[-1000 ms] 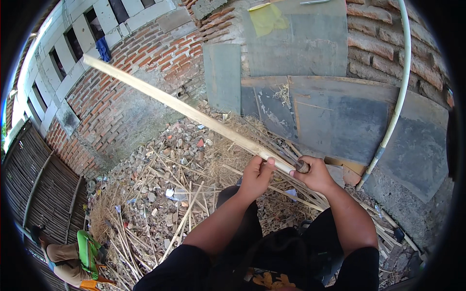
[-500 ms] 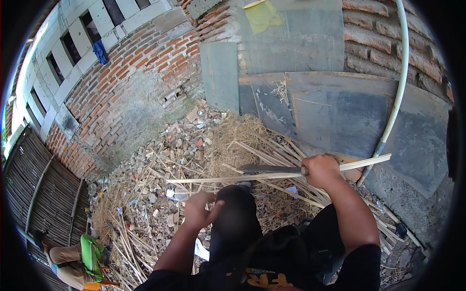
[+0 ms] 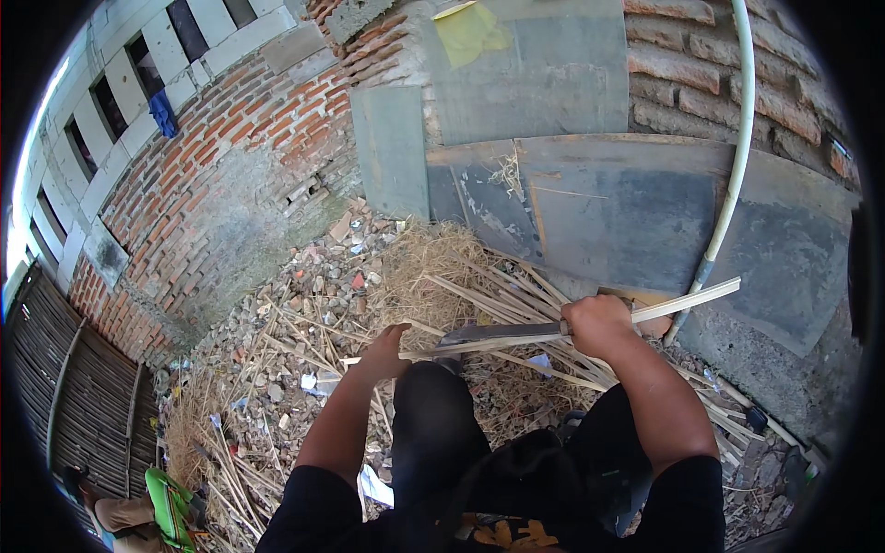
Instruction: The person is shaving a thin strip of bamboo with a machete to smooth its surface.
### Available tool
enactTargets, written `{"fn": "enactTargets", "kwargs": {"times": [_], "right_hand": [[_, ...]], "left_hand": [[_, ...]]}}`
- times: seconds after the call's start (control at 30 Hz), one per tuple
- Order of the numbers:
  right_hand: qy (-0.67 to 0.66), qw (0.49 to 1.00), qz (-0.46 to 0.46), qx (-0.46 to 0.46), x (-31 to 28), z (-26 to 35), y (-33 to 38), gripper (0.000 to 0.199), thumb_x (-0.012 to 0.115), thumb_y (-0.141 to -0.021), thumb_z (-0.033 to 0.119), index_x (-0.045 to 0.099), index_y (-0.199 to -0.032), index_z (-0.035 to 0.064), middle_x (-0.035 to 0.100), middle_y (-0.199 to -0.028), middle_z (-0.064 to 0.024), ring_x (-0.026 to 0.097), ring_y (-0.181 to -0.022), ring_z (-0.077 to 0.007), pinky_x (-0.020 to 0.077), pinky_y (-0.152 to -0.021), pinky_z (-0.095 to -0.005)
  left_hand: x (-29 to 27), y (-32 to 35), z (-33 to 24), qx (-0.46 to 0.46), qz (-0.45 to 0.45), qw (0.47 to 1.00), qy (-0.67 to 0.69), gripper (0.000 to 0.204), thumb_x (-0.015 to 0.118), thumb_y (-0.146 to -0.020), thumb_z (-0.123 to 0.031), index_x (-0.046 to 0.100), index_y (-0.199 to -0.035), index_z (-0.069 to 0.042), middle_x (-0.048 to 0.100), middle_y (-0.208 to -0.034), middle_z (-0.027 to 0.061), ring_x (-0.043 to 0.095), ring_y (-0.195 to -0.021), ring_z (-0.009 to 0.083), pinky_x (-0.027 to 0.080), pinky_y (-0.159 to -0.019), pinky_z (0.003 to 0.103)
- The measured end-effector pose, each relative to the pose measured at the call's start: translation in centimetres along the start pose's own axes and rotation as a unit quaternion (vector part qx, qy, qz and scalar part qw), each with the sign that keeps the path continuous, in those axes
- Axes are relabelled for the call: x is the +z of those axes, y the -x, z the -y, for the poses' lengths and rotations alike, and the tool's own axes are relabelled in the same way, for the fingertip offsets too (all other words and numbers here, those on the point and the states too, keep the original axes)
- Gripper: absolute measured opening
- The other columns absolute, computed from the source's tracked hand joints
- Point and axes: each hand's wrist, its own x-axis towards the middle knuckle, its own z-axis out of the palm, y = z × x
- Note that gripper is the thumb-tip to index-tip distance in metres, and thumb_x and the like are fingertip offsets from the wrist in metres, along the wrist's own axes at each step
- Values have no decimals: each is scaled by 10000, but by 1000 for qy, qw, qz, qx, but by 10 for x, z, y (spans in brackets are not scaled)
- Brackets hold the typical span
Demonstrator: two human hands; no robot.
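My right hand [image 3: 599,326] is closed around the handle of a long knife [image 3: 502,331]. Its dark blade points left. A pale bamboo strip [image 3: 687,301] runs through the same grip and sticks out to the right. Leftward, the strip lies along the near side of the blade, above my knee. My left hand [image 3: 380,354] is closed on the strip near its left end, fingers curled, and a short tip shows beyond it. How firmly the left fingers press is partly hidden.
Several cut strips [image 3: 507,300] lie in a heap on rubble, beside dry shavings [image 3: 424,267]. Grey boards [image 3: 627,203] and a pale pipe [image 3: 740,157] lean on the wall ahead. At the lower left a person's leg [image 3: 124,513] shows beside a green chair [image 3: 168,507].
My left hand has moved up from beside my knee and closed on the strip's left end. The knife and right hand have shifted slightly left in view, which itself has turned a little.
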Motion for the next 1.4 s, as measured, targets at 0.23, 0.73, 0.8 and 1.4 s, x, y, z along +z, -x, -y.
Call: {"fn": "enactTargets", "kwargs": {"times": [0.23,0.73,0.8,1.4], "right_hand": [[-37,993,-95,-60,7,-20,-1,206,687,-739,139,696,-945,138,728,-925,-98,709,-869,-305,561,-755,-444],[-92,943,-316,-52,-4,-29,9,245,715,-712,147,640,-945,125,694,-839,-43,704,-789,-273,569,-683,-418],[-123,958,-259,-21,0,-32,9,263,706,-727,142,645,-982,113,702,-835,-85,703,-786,-311,569,-703,-441],[-166,976,-97,-101,16,4,-6,283,726,-744,197,701,-1023,152,720,-871,-102,700,-858,-332,552,-764,-470]], "left_hand": [[-19,2,11,29,32,992,-117,659,793,-751,-378,581,-1331,-148,626,-1277,189,588,-1199,375,500,-990,439],[-56,145,-39,-99,51,993,-28,429,662,-908,-477,695,-922,-49,685,-756,168,681,-746,376,526,-695,445],[-49,171,-49,-147,67,987,-2,430,634,-935,-458,678,-901,-31,664,-728,171,662,-706,366,511,-674,444],[15,288,-66,-240,180,946,121,473,506,-1015,-468,577,-925,-9,579,-697,96,549,-650,191,456,-627,387]]}}
